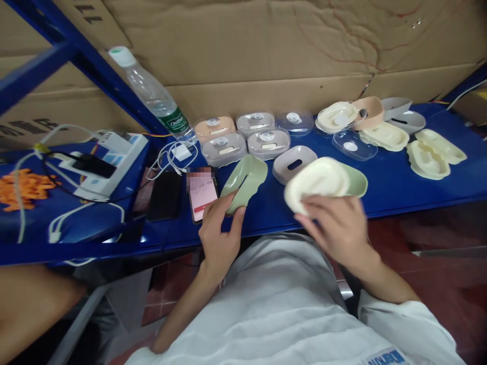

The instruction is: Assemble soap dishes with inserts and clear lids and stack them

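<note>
My left hand (220,233) is closed on a pale green slotted tray (249,177), which it holds tilted above the table's front edge. In my right hand (337,228) is a cream-coloured oval piece (317,182), blurred by motion. Partly behind that piece lies another green tray (356,181). A grey slotted tray (294,165) sits between the two held pieces, a little farther back. Beyond my left hand stand several lidded boxes, among them a peach one (215,128) and a grey one (269,144).
On the blue table (391,190), cream pieces (428,157) and a clear lid (355,146) lie at the right. A phone (203,195), white cable (167,159), bottle (155,96) and power strip (110,165) are leftward. Another person's arm (34,309) shows lower left.
</note>
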Demonstrator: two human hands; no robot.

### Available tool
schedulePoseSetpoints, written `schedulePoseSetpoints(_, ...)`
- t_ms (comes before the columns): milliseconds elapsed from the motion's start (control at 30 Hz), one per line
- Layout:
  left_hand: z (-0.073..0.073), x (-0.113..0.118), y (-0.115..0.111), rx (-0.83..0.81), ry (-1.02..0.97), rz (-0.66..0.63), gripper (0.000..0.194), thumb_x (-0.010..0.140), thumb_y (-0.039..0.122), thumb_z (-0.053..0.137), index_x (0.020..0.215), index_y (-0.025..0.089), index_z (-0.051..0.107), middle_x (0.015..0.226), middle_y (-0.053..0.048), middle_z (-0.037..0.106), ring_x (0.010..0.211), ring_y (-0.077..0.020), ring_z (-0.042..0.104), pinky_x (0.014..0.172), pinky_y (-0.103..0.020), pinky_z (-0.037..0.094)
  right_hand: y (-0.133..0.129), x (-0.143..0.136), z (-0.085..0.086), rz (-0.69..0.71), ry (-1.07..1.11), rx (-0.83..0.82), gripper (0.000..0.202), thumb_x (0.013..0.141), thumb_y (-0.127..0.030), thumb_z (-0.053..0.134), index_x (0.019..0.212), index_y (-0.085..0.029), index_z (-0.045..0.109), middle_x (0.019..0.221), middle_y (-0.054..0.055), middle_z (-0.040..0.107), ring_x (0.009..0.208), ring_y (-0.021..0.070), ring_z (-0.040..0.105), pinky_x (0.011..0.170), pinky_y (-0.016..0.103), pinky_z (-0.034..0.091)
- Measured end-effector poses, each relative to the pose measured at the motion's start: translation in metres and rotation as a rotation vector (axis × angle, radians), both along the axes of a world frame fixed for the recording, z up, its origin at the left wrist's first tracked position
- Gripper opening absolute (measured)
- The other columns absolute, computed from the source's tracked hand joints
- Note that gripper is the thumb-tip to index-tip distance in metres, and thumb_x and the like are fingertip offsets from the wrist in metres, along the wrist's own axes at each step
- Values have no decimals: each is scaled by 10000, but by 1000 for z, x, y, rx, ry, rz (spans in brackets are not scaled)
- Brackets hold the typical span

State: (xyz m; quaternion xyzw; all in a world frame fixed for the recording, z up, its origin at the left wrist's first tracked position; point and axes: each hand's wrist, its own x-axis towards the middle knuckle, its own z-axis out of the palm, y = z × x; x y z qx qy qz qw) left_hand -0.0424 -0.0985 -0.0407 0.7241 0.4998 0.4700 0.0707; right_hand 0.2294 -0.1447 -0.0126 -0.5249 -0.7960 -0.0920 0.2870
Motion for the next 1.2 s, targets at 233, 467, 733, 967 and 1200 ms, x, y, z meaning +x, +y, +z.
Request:
schedulePoseSetpoints(233, 8, 0, -7, 35, 131, -40, 319, 1071, 253, 658, 1385, 293, 697, 1293, -62, 805, 1190, -273, 744, 1072, -481, 583, 30, -63, -36, 388, 53, -242, 398, 1089, -372, 611, 1470, -284, 689, 1398, 111, 752, 1297, 313, 717, 1042, 527, 636)
schedulePoseSetpoints(467, -11, 8, -2, 42, 281, -51, 317, 1068, 248, 655, 1375, 295, 718, 1304, -65, 806, 1181, -290, 742, 1083, -502, 575, 34, -9, -26, 308, 122, -219, 501, 1092, -286, 583, 1589, -348, 566, 1568, 96, 639, 1416, 320, 644, 1145, 568, 573)
schedulePoseSetpoints(733, -16, 14, 0, -53, 421, -15, 229, 1036, 288, 699, 1259, 242, 724, 1565, -190, 596, 1503, -403, 537, 1188, -610, 486, 46, -6, -35, 290, 48, -339, 776, 1108, -330, 551, 1769, -389, 149, 1759, 149, 393, 1556, 378, 502, 1188, 651, 522)
schedulePoseSetpoints(967, -10, 9, 2, -12, 275, -296, 124, 1015, 220, 692, 1134, 252, 701, 1360, -106, 736, 1338, -293, 665, 1172, -516, 509, 52, 6, -39, 345, 158, -411, 910, 1084, -394, 616, 1776, -394, 26, 1818, 111, 277, 1645, 349, 363, 1282, 610, 438)
schedulePoseSetpoints(1200, 1, 20, 25, -83, 401, 91, 227, 1067, 323, 620, 1244, 204, 700, 1362, -156, 727, 1312, -361, 653, 1054, -515, 531, 58, 7, -46, 320, 201, -472, 935, 1086, -484, 594, 1783, -326, -10, 1693, 168, 493, 1523, 383, 524, 1231, 643, 449)
